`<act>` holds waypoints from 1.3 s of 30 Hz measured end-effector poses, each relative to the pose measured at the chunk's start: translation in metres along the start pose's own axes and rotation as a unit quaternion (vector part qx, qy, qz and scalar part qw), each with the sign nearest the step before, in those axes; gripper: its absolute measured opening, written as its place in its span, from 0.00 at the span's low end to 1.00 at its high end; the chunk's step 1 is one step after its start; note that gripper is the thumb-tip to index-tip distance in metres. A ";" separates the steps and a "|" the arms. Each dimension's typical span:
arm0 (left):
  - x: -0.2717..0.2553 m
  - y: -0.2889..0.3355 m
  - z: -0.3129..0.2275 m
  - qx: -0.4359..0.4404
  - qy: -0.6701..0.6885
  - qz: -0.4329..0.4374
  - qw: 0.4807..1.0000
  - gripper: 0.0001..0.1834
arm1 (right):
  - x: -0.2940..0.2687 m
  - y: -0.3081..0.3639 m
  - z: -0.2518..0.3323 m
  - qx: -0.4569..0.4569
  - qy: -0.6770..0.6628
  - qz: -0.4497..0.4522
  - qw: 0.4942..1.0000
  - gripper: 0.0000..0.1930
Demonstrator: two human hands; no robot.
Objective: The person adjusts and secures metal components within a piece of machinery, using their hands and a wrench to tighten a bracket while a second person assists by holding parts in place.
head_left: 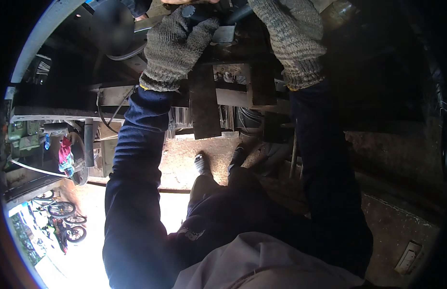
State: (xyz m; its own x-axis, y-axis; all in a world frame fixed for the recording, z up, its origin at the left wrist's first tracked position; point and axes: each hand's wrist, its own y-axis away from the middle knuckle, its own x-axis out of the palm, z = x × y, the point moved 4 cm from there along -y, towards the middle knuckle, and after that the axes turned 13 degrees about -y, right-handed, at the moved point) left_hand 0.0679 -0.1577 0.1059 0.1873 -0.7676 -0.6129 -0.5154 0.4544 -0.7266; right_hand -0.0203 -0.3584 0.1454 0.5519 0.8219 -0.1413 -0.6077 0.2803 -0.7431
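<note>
Grey knitted work gloves cover both my hands at the top of the view. My left hand (173, 48) is closed, its thumb and fingers curled around a dark piece with a round grey end (188, 11); its kind is unclear. To the right, my right hand (298, 36) reaches to the upper edge, where its fingertips are cut off. A dark bar (239, 15) runs close beside it; whether the hand grips it is hidden. Between the hands sits a small grey metal block (224, 34) on dark machinery.
Another person's bare hand (191, 1) shows at the top edge. Below my hands stand a dark upright plate (204, 103) and a shelf of thin metal strips (181, 117). Machinery with a coloured rag (65, 156) is at left. Bicycles (62, 209) stand at lower left.
</note>
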 end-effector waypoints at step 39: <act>0.005 0.002 0.018 0.005 -0.038 -0.029 0.999 0.14 | 0.003 0.008 0.010 0.217 -0.296 0.034 0.930 0.07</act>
State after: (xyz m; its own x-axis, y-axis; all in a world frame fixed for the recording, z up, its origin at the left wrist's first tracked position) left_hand 0.0826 -0.1526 0.0959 0.2789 -0.7569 -0.5910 -0.4938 0.4148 -0.7643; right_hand -0.0297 -0.3484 0.1455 0.1707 0.9383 0.3007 -0.8738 0.2852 -0.3939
